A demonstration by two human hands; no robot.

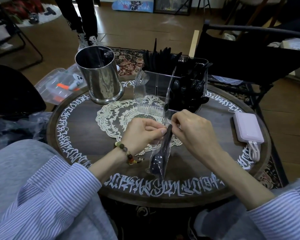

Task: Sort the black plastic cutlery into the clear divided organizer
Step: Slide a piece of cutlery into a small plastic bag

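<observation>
Round desk (80,135): before the organizer (170,89), both hands (145,130) (192,129) pinch a wrapped spoon (160,158); a hard tear could fling it floorward.

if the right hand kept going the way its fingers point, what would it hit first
The right hand points leftward at the wrapped spoon that it already pinches by the top. Just past that is the left hand, probably first, though depth is unclear.

Both forearms reach forward, left hand (144,130) and right hand (192,129) close together, fingers (160,131) curled, pinching.
</observation>
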